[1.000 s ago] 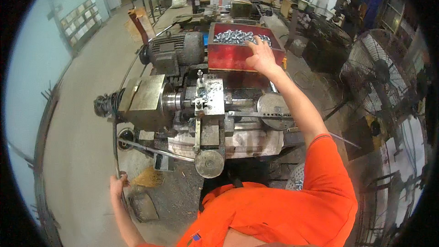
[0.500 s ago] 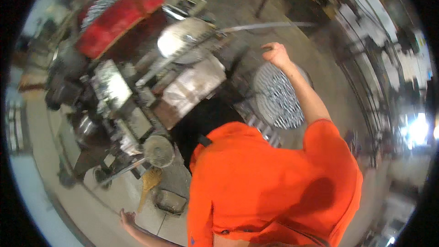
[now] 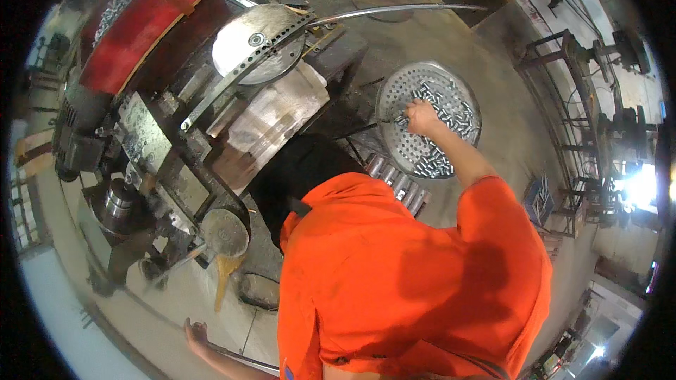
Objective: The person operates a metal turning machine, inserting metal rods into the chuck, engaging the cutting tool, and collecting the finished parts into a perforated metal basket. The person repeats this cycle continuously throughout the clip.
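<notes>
My right hand (image 3: 424, 117) reaches over a round, perforated metal tray (image 3: 396, 88) with many short shiny metal pins (image 3: 458, 119) heaped in it. Its fingers are curled down at the edge of the heap, and whatever is between them is hidden. Low on the left, my left hand (image 3: 196, 334) has its fingers bent around a long thin bar (image 3: 156, 312), which runs past it on both sides. A machine with a large round steel disc (image 3: 243, 39) and a perforated flat arm (image 3: 232, 79) stands in front of me.
A red bin (image 3: 151, 28) of metal parts stands far left. A curved rod (image 3: 394, 10) juts right from the machine. Shiny cylinders (image 3: 398, 184) lie beside my body. A yellow brush (image 3: 225, 278) and a dark tray (image 3: 258, 290) sit near my left arm. Metal racks (image 3: 563, 98) line the right.
My right hand has moved down from above the tray's far rim into the tray by the pins. My left hand stays in about the same place. The view has shifted slightly.
</notes>
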The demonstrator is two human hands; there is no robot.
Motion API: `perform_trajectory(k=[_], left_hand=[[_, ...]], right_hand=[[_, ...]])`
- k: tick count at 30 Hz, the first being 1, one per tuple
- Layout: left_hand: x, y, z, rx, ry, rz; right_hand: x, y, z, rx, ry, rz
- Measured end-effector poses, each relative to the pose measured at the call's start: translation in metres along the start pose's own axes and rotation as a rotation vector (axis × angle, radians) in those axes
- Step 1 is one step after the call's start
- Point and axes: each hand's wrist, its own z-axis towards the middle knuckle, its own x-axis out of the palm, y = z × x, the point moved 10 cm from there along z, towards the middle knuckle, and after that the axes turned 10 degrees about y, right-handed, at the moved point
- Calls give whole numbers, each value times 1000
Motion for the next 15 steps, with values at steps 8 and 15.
perform_trajectory(k=[8, 15], left_hand=[[-22, 7, -14, 36, -104, 13], [155, -176, -173, 498, -458, 1398]], right_hand=[[-2, 20, 23, -117, 93, -110], [-115, 53, -8, -213, -431, 561]])
